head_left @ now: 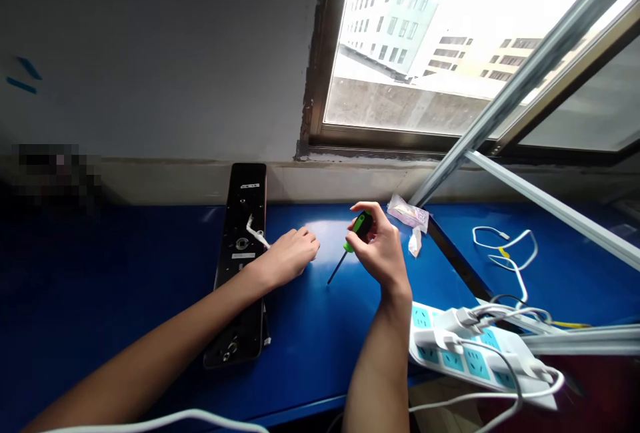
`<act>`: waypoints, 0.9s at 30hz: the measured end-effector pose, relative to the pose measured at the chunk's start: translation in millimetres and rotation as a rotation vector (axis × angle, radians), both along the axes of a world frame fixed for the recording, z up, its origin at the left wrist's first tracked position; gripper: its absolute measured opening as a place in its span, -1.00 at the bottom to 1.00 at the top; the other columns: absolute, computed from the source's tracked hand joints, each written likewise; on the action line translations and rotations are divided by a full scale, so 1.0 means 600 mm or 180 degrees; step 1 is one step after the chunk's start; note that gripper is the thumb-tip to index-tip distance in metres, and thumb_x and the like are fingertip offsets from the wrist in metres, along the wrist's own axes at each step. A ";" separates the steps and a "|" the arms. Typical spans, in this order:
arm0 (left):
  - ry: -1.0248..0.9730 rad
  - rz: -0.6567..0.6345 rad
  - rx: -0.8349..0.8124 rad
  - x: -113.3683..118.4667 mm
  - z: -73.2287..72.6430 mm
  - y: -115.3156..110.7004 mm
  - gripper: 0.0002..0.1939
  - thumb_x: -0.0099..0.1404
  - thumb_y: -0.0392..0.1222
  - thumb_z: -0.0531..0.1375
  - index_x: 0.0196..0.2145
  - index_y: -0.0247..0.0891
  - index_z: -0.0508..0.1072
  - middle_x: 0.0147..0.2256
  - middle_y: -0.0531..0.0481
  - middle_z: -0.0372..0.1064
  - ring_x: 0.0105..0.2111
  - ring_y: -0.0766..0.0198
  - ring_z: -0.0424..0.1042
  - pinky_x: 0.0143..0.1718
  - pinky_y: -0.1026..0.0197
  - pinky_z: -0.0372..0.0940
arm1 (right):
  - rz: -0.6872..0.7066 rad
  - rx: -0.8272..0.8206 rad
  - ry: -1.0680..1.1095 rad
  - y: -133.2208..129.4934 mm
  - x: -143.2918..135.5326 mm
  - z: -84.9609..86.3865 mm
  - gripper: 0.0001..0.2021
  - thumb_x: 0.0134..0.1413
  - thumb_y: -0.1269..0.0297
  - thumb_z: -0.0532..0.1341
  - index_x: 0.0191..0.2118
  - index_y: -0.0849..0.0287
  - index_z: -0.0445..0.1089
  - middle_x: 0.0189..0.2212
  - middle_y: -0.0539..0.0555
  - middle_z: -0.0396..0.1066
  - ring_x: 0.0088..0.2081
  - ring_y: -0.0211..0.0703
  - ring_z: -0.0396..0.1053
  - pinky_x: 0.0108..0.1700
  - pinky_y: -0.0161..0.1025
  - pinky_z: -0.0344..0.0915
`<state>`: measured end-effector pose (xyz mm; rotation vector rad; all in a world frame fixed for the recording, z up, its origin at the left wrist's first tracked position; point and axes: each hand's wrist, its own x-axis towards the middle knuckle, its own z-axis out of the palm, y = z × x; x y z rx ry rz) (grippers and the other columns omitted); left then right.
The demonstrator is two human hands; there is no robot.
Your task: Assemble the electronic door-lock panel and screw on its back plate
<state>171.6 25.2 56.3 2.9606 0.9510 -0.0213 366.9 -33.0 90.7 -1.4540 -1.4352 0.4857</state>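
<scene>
My right hand (383, 246) is closed on a screwdriver (361, 225) with a green and black handle. Its thin shaft slants down to the left, the tip close to the blue tabletop. My left hand (294, 254) rests low over the table with curled fingers, just right of a long black panel (240, 316). From the panel a white wire (257, 233) runs toward that hand and disappears under it. What the left fingers hold is hidden. Round fittings and pale labels show on the panel, and my left forearm crosses above it.
A white power strip (465, 353) with several plugs sits at the right front edge. Behind my right hand lie a plastic packet (407, 211) and a crumpled white piece (415, 241). A white cable (520, 266) lies coiled near metal frame bars (555, 206). Wall and window stand behind.
</scene>
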 end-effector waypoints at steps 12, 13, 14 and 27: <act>-0.0050 -0.0187 -0.0230 0.016 -0.032 0.009 -0.84 0.51 -0.22 0.24 -0.26 -0.27 0.56 -0.20 -0.12 0.52 -0.16 0.04 0.45 -0.28 0.10 0.25 | 0.0154 0.0084 0.0077 0.002 0.008 -0.010 -0.62 -0.03 0.43 0.24 -0.03 0.06 0.40 -0.37 -0.09 0.50 -0.46 -0.28 0.36 -0.38 -0.33 0.29; -0.0049 -0.0197 -0.0264 0.015 -0.031 0.009 -0.83 0.51 -0.21 0.24 -0.27 -0.26 0.56 -0.22 -0.11 0.52 -0.18 0.05 0.46 -0.29 0.10 0.24 | 0.0152 0.0095 0.0067 0.002 0.007 -0.011 -0.62 -0.03 0.42 0.24 -0.03 0.06 0.41 -0.37 -0.09 0.50 -0.46 -0.28 0.36 -0.38 -0.33 0.29; -0.0048 -0.0210 -0.0295 0.013 -0.029 0.008 -0.82 0.51 -0.21 0.24 -0.28 -0.26 0.57 -0.23 -0.10 0.53 -0.18 0.06 0.47 -0.30 0.11 0.24 | 0.0148 0.0102 0.0060 0.002 0.007 -0.012 -0.62 -0.02 0.42 0.24 -0.02 0.06 0.41 -0.37 -0.09 0.51 -0.45 -0.28 0.36 -0.38 -0.33 0.28; 0.0033 -0.0294 -0.0363 0.001 -0.002 -0.017 -0.73 0.46 -0.38 0.18 -0.38 -0.25 0.59 -0.31 -0.10 0.54 -0.25 0.07 0.47 -0.26 0.13 0.27 | 0.0177 0.0109 0.0032 -0.013 0.001 -0.011 -0.63 -0.02 0.43 0.24 -0.03 0.06 0.40 -0.37 -0.09 0.51 -0.45 -0.28 0.36 -0.39 -0.33 0.28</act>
